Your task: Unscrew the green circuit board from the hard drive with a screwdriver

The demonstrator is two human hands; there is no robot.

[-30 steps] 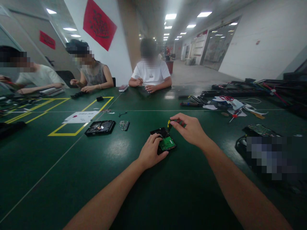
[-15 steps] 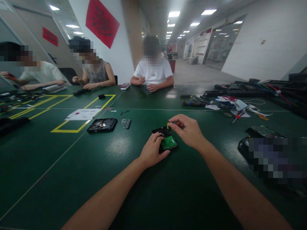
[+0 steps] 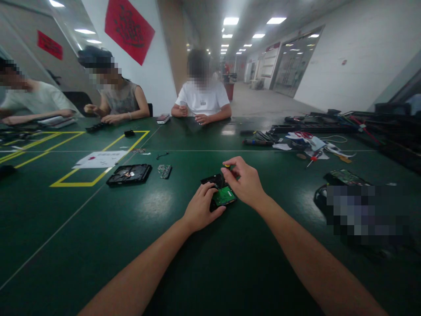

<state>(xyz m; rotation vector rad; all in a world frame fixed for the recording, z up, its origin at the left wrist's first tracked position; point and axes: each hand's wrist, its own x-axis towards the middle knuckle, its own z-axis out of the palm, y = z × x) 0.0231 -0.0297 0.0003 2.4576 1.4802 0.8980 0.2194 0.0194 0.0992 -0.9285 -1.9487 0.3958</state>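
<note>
A hard drive (image 3: 225, 196) with a green circuit board on its upper face lies on the green table, between my two hands. My left hand (image 3: 201, 207) grips its left side, with the fingers over the far part and the thumb along the near edge. Above the drive, my right hand (image 3: 244, 181) is closed round a small screwdriver (image 3: 227, 166) with a yellow top. Its shaft points down toward the board; the tip is too small to make out. Left of my hands lie a black drive casing (image 3: 129, 174) and a small loose circuit board (image 3: 165, 171).
A paper sheet (image 3: 100, 159) lies inside yellow tape lines at the left. Cables, a red screwdriver (image 3: 314, 159) and dark metal parts (image 3: 329, 125) crowd the right back. Nearer on the right is another circuit board (image 3: 348, 177). Several people sit across the table.
My right hand has turned and closed further round the screwdriver, so less of its yellow part shows. The view has swung slightly to the right. My left hand keeps its grip on the drive.
</note>
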